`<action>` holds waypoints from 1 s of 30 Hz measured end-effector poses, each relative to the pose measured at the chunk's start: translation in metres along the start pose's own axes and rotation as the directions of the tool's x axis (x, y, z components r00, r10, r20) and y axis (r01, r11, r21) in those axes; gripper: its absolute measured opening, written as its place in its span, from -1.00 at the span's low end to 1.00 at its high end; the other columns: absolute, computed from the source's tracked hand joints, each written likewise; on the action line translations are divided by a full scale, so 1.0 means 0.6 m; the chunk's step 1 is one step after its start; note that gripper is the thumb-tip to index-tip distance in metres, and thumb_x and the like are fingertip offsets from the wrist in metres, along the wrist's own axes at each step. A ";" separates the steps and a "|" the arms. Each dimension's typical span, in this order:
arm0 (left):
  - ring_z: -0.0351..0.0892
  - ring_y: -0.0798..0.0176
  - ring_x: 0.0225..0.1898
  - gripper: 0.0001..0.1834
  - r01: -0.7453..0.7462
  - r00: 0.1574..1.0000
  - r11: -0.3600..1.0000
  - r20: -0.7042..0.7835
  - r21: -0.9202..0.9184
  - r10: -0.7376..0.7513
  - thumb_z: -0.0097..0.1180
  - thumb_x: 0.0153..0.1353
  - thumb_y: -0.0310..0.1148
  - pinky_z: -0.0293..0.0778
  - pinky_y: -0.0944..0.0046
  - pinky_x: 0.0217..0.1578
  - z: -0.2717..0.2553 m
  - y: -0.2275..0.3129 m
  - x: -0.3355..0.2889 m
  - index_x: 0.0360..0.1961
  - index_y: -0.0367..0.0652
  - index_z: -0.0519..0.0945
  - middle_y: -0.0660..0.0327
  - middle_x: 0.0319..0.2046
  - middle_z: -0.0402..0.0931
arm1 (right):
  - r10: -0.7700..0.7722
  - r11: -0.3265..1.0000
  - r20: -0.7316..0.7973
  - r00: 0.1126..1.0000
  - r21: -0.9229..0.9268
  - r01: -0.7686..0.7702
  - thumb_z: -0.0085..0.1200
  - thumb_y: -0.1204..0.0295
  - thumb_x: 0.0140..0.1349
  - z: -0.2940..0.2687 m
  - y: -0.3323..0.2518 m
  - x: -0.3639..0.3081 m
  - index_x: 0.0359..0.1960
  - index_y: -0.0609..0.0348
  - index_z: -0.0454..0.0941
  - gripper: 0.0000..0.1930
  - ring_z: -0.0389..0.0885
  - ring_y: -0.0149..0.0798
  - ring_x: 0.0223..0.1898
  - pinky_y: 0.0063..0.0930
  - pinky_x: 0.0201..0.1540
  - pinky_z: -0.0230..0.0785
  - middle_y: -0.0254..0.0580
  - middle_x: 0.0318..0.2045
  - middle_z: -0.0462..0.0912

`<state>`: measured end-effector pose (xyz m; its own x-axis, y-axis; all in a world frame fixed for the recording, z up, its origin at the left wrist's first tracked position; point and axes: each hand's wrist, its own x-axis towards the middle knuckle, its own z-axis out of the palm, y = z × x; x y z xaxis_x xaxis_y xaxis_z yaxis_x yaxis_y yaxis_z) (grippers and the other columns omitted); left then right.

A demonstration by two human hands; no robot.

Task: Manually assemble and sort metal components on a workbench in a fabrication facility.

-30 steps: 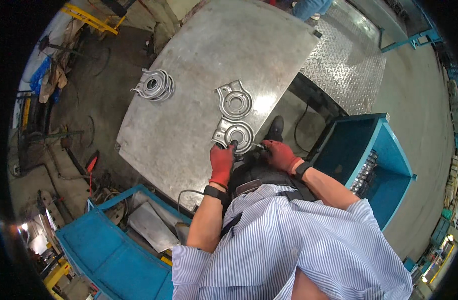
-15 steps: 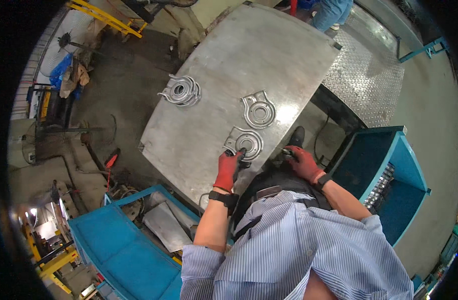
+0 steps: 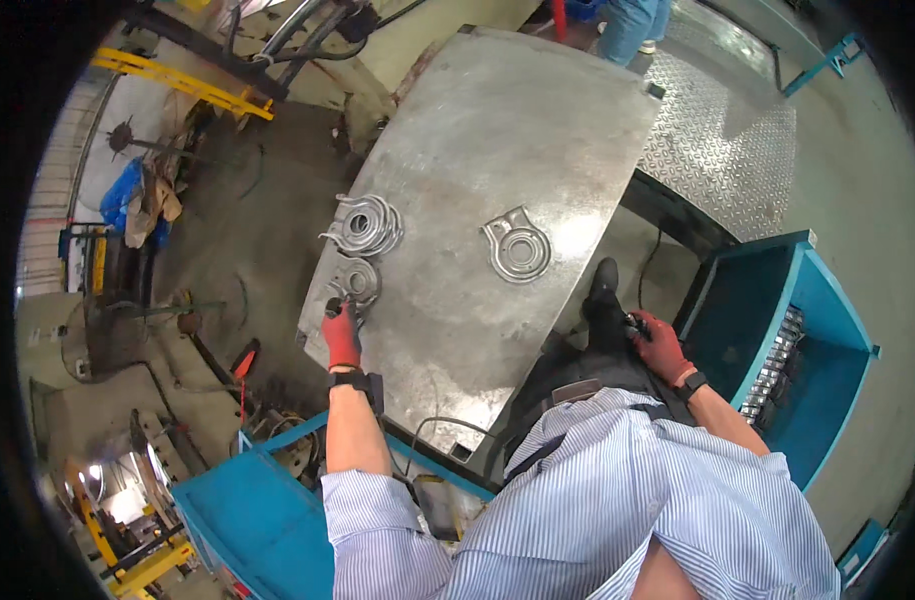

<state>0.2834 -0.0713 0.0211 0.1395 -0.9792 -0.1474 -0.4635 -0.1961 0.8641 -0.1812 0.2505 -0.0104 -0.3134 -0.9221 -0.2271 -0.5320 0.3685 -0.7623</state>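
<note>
Steel flanged ring plate (image 3: pixel 354 284), at centre-left of the frame near the worktop (image 3: pixel 497 150) edge, was half covered by the red-gloved left hand (image 3: pixel 341 335), whose grip pinched its near rim. The right hand (image 3: pixel 660 345), at centre-right off the worktop, hid something small and dark; its grip could not be told. Half a second earlier that plate lay by the right hand, beside another plate (image 3: pixel 517 245).
</note>
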 end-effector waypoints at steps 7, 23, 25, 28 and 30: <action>0.58 0.07 -0.17 -0.53 -0.104 0.962 0.974 0.270 0.200 0.047 0.17 0.14 -0.14 0.43 0.14 -0.16 0.200 0.103 -0.108 -0.05 -0.28 0.53 0.02 -0.21 0.60 | 0.061 0.998 0.022 0.998 0.011 -0.061 0.15 0.47 0.06 -0.006 0.004 0.003 0.03 0.12 0.45 -0.56 0.54 0.13 -0.11 -0.14 -0.07 0.37 0.15 -0.18 0.58; 0.61 0.17 -0.43 -0.52 0.262 0.820 0.958 0.496 0.118 -0.286 0.31 0.02 -0.19 0.50 0.15 -0.41 0.391 0.173 -0.192 -0.26 -0.47 0.52 -0.03 -0.41 0.60 | 0.016 0.999 0.027 0.999 0.040 -0.017 0.13 0.45 0.08 0.002 -0.024 0.029 0.06 0.10 0.44 -0.56 0.53 0.09 -0.07 -0.20 -0.03 0.37 0.04 -0.12 0.58; 0.57 0.24 -0.51 -0.58 0.346 0.813 0.938 0.488 0.036 -0.319 0.30 0.04 -0.23 0.44 0.19 -0.50 0.391 0.172 -0.233 -0.32 -0.47 0.56 0.03 -0.47 0.60 | -0.013 1.000 0.001 1.000 0.000 0.013 0.13 0.43 0.10 0.010 -0.015 0.033 0.07 0.09 0.44 -0.56 0.52 0.06 -0.06 -0.21 -0.01 0.37 0.01 -0.10 0.57; 0.51 0.32 -0.60 -0.65 0.331 0.831 0.944 0.470 0.009 -0.296 0.28 0.08 -0.27 0.38 0.18 -0.58 0.391 0.160 -0.277 -0.40 -0.46 0.60 0.06 -0.55 0.60 | -0.058 0.998 0.041 0.997 0.003 0.058 0.13 0.40 0.10 0.019 -0.016 0.045 0.06 0.09 0.44 -0.57 0.52 0.05 -0.05 -0.19 0.00 0.37 0.00 -0.10 0.57; 0.52 0.28 -0.61 -0.70 0.286 0.834 0.958 0.484 0.028 -0.263 0.25 0.12 -0.29 0.43 0.22 -0.60 0.398 0.109 -0.269 -0.36 -0.39 0.59 0.12 -0.52 0.58 | -0.100 0.995 0.088 0.991 0.000 0.101 0.12 0.39 0.11 0.026 -0.027 0.056 0.05 0.11 0.44 -0.58 0.52 0.06 -0.05 -0.19 -0.01 0.38 0.00 -0.10 0.56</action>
<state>0.0218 0.0615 -0.0136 -0.1854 -0.7906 -0.5835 -0.4284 -0.4694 0.7721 -0.1708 0.2117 -0.0155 -0.1876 -0.9612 -0.2021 -0.5611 0.2737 -0.7811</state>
